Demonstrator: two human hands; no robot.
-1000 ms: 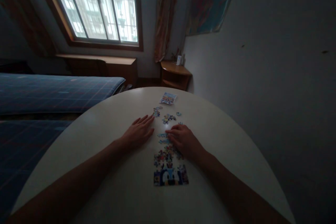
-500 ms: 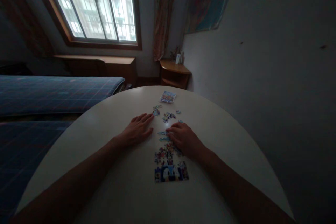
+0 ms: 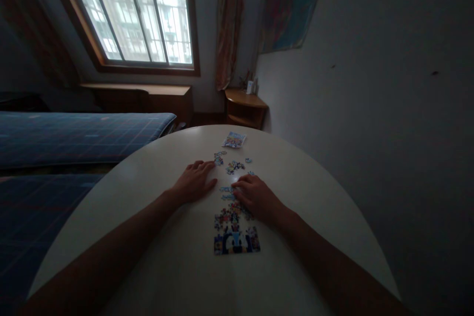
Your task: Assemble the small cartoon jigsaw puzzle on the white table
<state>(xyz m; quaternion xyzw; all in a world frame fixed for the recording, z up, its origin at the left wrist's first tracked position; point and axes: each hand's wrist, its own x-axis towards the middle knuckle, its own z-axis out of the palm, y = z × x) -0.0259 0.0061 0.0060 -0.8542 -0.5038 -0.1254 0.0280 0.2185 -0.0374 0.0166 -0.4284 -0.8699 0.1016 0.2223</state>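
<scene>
A partly joined jigsaw (image 3: 236, 234) lies on the round white table (image 3: 155, 192) in front of me. My right hand (image 3: 255, 196) rests on its upper edge, fingers curled down onto loose blue pieces (image 3: 225, 190); I cannot make out whether it grips one. My left hand (image 3: 195, 182) lies flat on the table to the left, fingers apart, holding nothing. Its fingertips are close to a small cluster of loose pieces (image 3: 218, 159). More loose pieces (image 3: 233, 166) lie just beyond both hands.
A small printed picture card (image 3: 233, 140) lies near the table's far edge. A bed with a blue checked cover (image 3: 74, 131) stands to the left. A wooden corner shelf (image 3: 244, 106) and a window (image 3: 137, 10) are behind the table; a wall is close on the right.
Both hands stay about where they were on the table. The left fingers have curled in slightly. The view has shifted a little.
</scene>
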